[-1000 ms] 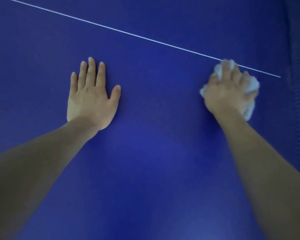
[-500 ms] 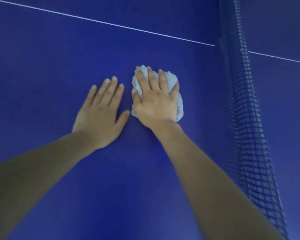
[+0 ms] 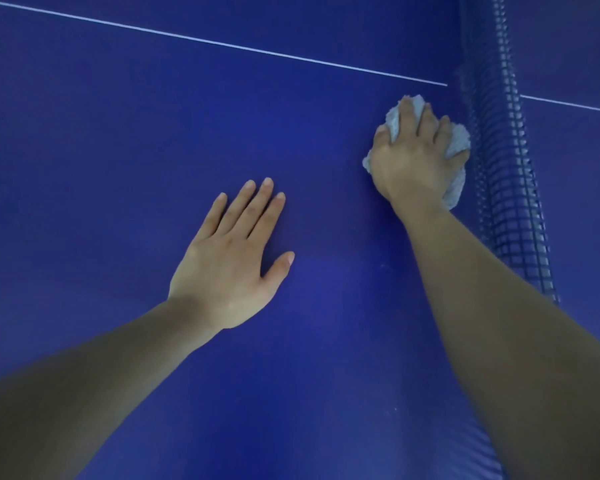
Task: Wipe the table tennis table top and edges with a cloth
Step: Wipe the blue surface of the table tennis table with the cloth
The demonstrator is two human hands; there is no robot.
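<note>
- A blue table tennis table top [image 3: 101, 150] is seen from above, filling almost the whole head view.
- A crumpled pale cloth [image 3: 459, 142] is pressed onto the surface at about two o'clock from the centre of the view, just beside the net.
- The cloth is gripped by the right hand [image 3: 414, 161], its fingers curled over the bunched fabric; folds of it are left showing between the fingers and along the hand's far and right-hand sides.
- The left hand [image 3: 229, 268] is laid flat on the table near the middle of the view, at about eight o'clock from the cloth and well apart from it; its fingers are held straight and close together, the thumb is spread out, and nothing is held.
- A dark blue mesh net [image 3: 513, 202] is shown running from twelve o'clock down towards four o'clock along the right side, partly hidden by the right forearm.
- A thin white line [image 3: 222, 44] is painted across the top of the table from ten o'clock to two o'clock; it is interrupted at the net and picked up again beyond it.
</note>
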